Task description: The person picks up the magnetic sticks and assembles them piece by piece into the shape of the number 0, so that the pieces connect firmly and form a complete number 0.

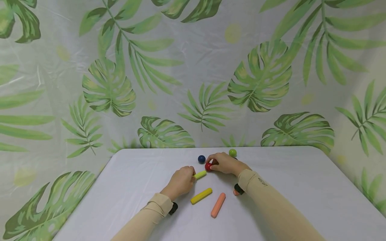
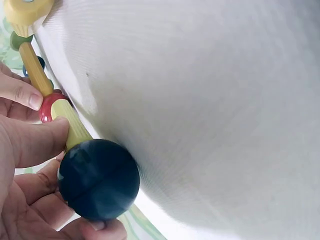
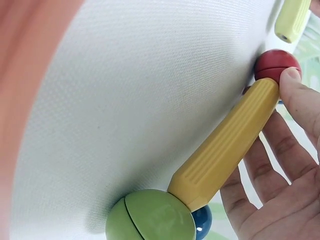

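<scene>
My left hand (image 1: 180, 180) grips a pale yellow ridged stick (image 1: 200, 174), thumb along its side in the left wrist view. A dark blue ball (image 2: 100, 180) sits at the near end of that stick, with fingertips beneath it. My right hand (image 1: 227, 163) pinches a red ball (image 1: 208, 167) between thumb and fingers. From the red ball a darker yellow stick (image 3: 227, 142) runs to a green ball (image 3: 152, 217). In the right wrist view, a small gap separates the pale stick's holed end from the red ball.
On the white table (image 1: 135, 174) lie a yellow stick (image 1: 201, 195) and a coral stick (image 1: 218, 205), both nearer the body. Another coral piece (image 1: 236, 192) is partly hidden by the right wrist. A blue ball (image 1: 201, 159) rests behind the red one. A leaf-patterned curtain (image 1: 208, 67) hangs behind.
</scene>
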The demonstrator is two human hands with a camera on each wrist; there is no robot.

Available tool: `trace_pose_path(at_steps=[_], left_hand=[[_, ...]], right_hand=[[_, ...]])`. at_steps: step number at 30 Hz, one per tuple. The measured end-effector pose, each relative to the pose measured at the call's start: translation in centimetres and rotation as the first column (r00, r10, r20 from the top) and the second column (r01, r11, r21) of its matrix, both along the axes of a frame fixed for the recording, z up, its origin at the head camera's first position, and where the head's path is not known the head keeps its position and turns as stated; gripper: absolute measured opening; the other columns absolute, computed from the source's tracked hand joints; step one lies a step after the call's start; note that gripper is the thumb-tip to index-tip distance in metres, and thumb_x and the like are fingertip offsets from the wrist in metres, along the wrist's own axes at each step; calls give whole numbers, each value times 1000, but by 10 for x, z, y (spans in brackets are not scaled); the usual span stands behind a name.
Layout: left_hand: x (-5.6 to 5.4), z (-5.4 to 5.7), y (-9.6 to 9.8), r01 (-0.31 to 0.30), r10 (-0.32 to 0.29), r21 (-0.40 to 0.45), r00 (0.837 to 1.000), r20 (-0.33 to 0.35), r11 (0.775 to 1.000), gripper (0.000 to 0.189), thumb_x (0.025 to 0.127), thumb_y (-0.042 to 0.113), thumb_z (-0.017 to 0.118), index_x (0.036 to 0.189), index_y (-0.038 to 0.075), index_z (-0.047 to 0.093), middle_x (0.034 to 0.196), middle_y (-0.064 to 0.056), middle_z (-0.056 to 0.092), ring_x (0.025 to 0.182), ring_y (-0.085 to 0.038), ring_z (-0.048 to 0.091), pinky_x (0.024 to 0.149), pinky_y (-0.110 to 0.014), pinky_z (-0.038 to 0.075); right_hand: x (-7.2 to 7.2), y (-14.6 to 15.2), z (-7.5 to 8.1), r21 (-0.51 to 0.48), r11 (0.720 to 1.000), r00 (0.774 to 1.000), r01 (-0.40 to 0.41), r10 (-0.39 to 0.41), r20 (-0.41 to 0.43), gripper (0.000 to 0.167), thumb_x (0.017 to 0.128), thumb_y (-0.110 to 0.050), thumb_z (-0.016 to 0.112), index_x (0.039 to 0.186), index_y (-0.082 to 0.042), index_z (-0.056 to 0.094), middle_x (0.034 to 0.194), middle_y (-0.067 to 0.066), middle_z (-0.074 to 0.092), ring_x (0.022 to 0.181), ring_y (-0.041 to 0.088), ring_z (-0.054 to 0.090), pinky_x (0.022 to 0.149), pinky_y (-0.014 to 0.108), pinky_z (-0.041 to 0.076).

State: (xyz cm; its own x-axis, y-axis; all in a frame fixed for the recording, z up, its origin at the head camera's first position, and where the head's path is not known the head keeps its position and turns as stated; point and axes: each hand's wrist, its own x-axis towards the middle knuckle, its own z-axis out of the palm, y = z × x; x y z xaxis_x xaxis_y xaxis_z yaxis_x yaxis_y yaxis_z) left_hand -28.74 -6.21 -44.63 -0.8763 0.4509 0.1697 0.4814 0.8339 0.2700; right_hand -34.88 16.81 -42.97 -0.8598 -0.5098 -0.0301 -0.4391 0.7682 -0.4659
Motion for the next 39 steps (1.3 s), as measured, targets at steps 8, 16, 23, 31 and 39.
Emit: trace_pose_path(at_steps=[8,16,23,31,39], left_hand=[[-10,-13,-3,1,-2,15,999,39,1000,9,102,5,66,107,-2,65,94,-11,67,85,-24,67,80,-43,60],[-6,-6,-3,-17,16,11,997,81,1000,12,103,6,64,112,-1,61,98,-12,66,88,-26,68,83,-46,60],[-5,-4,0,-56,53,28,992,119,998,11,104,8,66,112,0,62,100,-11,67,90,-23,66,85,-43,60],[-5,-6,1,-80,65,102,988,138,992,11,103,8,67,109,0,64,99,-12,66,88,-22,63,82,-43,58],[-3,2,1,-142,102,182,971,216,973,12,101,10,69,107,0,67,88,-8,66,72,-17,58,63,-30,50]], right_hand=[[0,0,0,5,1000,1000,-11,11,-9,26,104,-12,71,131,-13,73,109,6,75,95,14,64,93,38,56],[1,-2,1,13,1000,1000,11,-11,-4,27,104,-13,71,130,-14,74,114,8,76,102,17,68,98,42,57],[1,-3,1,18,1000,1000,21,-21,-8,26,104,-13,72,129,-15,74,112,7,76,100,17,67,98,42,57],[2,-2,1,5,1000,1000,17,-17,-2,24,104,-13,72,128,-14,74,111,6,76,99,15,66,96,40,57],[1,-1,0,9,1000,1000,1,-1,-6,25,104,-12,72,129,-13,73,110,6,76,98,15,66,95,39,57]])
